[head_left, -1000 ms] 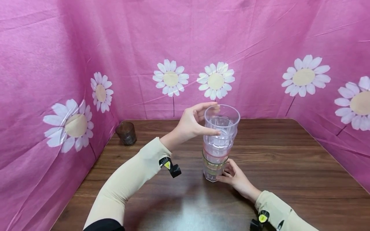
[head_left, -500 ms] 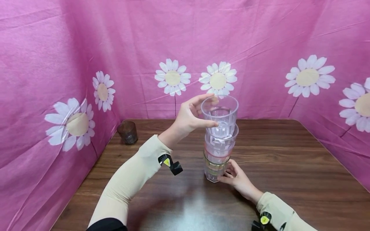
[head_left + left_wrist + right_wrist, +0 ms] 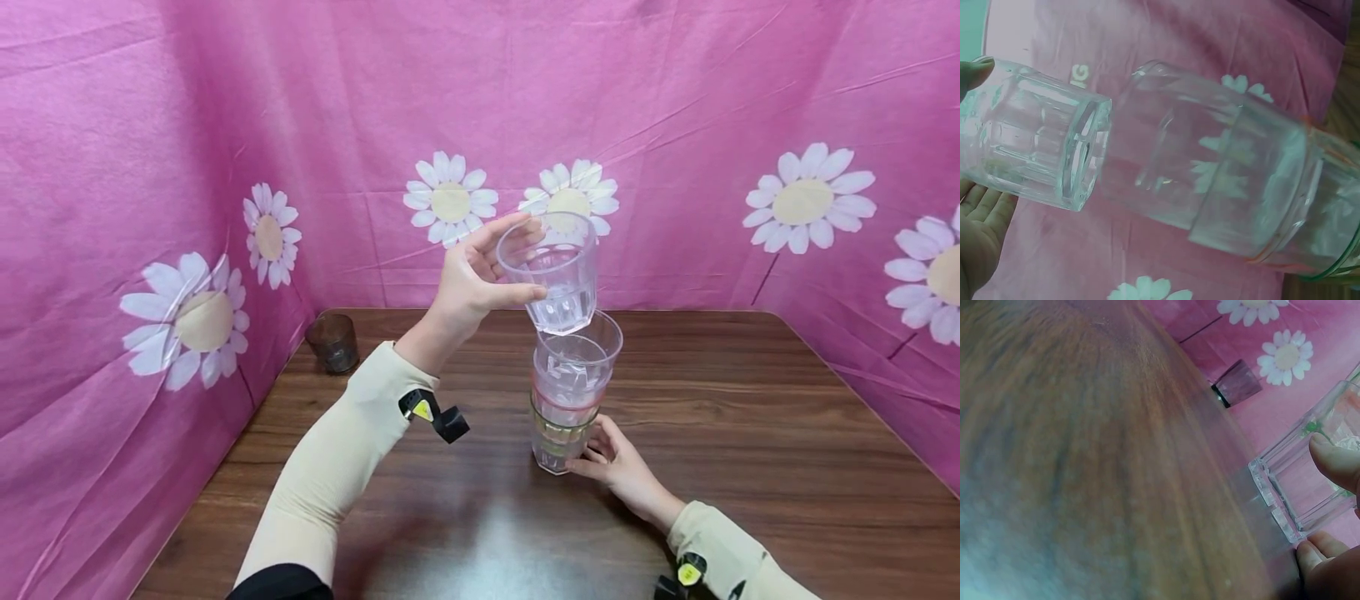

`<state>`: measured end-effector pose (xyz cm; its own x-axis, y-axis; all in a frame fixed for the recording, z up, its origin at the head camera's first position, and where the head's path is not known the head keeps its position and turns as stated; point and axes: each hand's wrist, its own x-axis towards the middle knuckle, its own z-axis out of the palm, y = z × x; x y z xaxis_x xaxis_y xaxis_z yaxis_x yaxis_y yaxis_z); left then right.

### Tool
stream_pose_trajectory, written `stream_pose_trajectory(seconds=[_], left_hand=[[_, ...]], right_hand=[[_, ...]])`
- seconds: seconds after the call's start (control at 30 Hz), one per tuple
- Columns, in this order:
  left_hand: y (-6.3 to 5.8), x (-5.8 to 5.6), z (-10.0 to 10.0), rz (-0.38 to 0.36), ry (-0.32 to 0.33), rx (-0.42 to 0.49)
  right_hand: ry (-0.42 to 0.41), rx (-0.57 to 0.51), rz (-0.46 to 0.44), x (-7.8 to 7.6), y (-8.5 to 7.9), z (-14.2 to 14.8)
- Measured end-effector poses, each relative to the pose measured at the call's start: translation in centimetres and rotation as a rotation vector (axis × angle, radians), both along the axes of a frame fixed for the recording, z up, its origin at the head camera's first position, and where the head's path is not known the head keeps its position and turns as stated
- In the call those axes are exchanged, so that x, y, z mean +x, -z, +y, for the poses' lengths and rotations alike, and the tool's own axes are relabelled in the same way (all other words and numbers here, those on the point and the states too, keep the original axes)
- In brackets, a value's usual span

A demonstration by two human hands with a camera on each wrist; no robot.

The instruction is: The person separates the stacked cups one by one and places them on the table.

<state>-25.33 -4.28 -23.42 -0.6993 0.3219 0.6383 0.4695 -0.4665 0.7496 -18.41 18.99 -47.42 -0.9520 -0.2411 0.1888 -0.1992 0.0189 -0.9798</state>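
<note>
A clear plastic cup (image 3: 558, 287) hangs in the air, slightly tilted, and my left hand (image 3: 480, 271) grips it round the side near the rim. Below it, a little to the right, stands a stack of nested clear cups (image 3: 573, 387), some tinted pink and yellow-green. My right hand (image 3: 618, 471) holds the foot of this stack between thumb and fingers. In the left wrist view the lifted cup (image 3: 1035, 134) is apart from the top cup of the stack (image 3: 1210, 162). The right wrist view shows the thumb (image 3: 1338, 459) on the bottom cup (image 3: 1304, 481).
A dark smoky cup (image 3: 333, 343) stands at the table's far left corner. The wooden table (image 3: 720, 392) is bordered on the left, back and right by a pink cloth (image 3: 667, 108) with white daisies.
My left hand has pulled the top cup up out of the stack and moved it a little to the left. The right hand has stayed at the base of the stack.
</note>
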Motion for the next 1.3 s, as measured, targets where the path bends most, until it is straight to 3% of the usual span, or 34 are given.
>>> stream_pose_trajectory(seconds=[0.23,0.43,1.3], left_hand=[[-0.3,-0.5,-1.5,0.002,-0.063,0.021],[0.4,-1.0,-3.0,-0.030,-0.136,0.014],[7.6,-4.9,-8.5,-0.247,-0.407,-0.005]], right_hand=[[0.000,-0.007,0.003,0.2,-0.2,-0.2],[-0.007,-0.020,0.011,0.3,-0.3,-0.4],[0.002,-0.019,0.013,0.4,-0.5,-0.4]])
